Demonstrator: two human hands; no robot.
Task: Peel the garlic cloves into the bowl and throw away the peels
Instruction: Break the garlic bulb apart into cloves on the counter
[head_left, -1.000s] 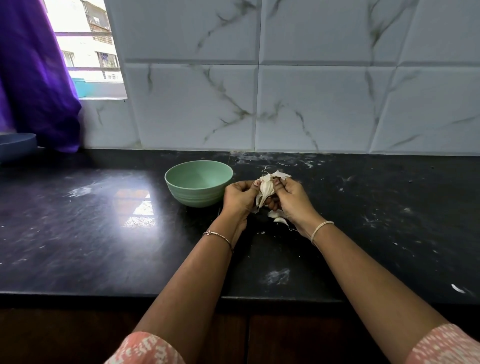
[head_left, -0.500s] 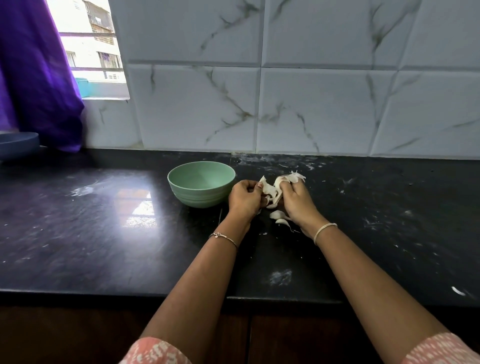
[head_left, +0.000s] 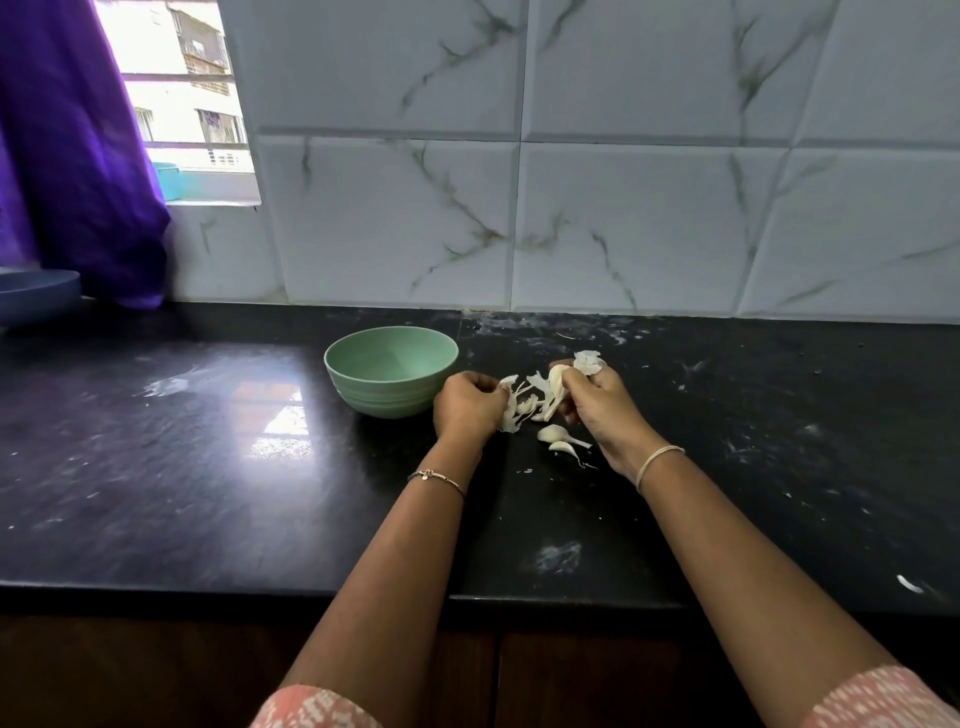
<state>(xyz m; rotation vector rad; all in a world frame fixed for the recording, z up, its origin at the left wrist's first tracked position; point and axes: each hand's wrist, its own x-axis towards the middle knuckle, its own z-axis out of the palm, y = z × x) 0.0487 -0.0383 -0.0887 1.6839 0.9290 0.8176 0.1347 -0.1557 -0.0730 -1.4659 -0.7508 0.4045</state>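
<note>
Item, step in hand: stripping skin from garlic, early in the job by my reckoning. Left hand (head_left: 470, 408): fingers curled, pinching a torn strip of papery skin (head_left: 511, 413). Right hand (head_left: 597, 402): fingers curled round the garlic cluster (head_left: 553, 387), thumb hidden from me. The two hands stand just apart, the skin stretched between them above the black counter (head_left: 208, 467). Green bowl (head_left: 389, 400): at ten o'clock from the hands, just beside the left knuckles; no clove shows inside it. Loose cloves (head_left: 558, 439): two, lying on the counter at five o'clock from the cluster, near the right wrist; whether peeled I cannot tell. Handling note, as judgement: draw the strip toward nine o'clock in one steady pull while the right hand grips low on the cluster, so the skin tears along the clove rather than shredding. Keep waste skin gathered in the left hand, away from the bowl, so only bare cloves go in and the peels can be carried off together.
</note>
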